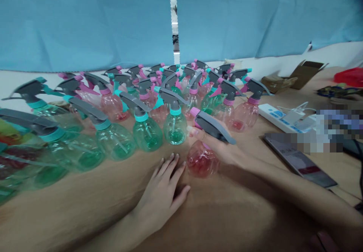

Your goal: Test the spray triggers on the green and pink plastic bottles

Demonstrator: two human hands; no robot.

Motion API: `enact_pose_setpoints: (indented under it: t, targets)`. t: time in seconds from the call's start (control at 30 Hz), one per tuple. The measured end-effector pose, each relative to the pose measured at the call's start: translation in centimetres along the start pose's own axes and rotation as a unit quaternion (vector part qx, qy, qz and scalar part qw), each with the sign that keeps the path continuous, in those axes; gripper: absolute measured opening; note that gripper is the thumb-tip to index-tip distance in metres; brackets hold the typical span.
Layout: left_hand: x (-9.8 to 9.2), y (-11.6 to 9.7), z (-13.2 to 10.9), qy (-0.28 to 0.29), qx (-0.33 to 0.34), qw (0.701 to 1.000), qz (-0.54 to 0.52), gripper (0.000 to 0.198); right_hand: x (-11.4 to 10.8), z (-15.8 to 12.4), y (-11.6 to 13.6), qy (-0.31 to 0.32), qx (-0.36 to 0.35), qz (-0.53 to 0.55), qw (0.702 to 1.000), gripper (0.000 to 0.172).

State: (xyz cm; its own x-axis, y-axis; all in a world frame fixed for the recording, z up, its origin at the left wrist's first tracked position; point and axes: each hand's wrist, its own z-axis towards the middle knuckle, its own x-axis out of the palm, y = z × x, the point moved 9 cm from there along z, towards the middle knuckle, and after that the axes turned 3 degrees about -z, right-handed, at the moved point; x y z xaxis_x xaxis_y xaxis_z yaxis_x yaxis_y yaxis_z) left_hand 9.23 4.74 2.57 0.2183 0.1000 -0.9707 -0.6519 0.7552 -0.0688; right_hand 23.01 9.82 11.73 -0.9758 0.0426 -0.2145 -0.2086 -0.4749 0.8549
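A pink spray bottle [202, 161] with a grey trigger head stands at the front of the bottle group, and my right hand [219, 144] is closed around its neck. The head's pink nozzle points to the upper left, and part of the neck is hidden by my fingers. My left hand [167, 187] lies flat on the table just left of that bottle, fingers spread, holding nothing. Behind it a green spray bottle [175, 129] and another green spray bottle [147, 133] stand upright with teal collars.
Several more green and pink bottles crowd the back and left of the wooden table [99, 214]. To the right are a phone [300, 161], a white power strip [278, 117] with plugs and cables, and an open cardboard box [307, 74]. A blue cloth [85, 21] hangs behind.
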Motion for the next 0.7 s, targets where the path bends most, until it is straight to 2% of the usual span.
enact_pose_setpoints:
  t: [0.17,0.4,0.5,0.7]
  targets:
    - [-0.1,-0.1,-0.1,-0.003,0.002,1.0,0.001,0.05,-0.1,0.0,0.3,-0.015,-0.017,0.0,1.0,0.028]
    - [0.1,0.0,-0.1,-0.001,0.0,1.0,0.002,0.051,0.2,0.0,0.2,-0.002,-0.015,0.034,0.999,0.018]
    - [0.1,0.1,-0.1,-0.007,-0.002,1.0,-0.001,0.049,0.3,-0.2,0.2,0.004,0.002,0.058,0.998,0.027]
    - [0.0,0.2,-0.2,-0.016,-0.006,1.0,-0.01,0.048,-0.5,-1.1,0.3,-0.067,0.023,-0.006,0.997,0.03]
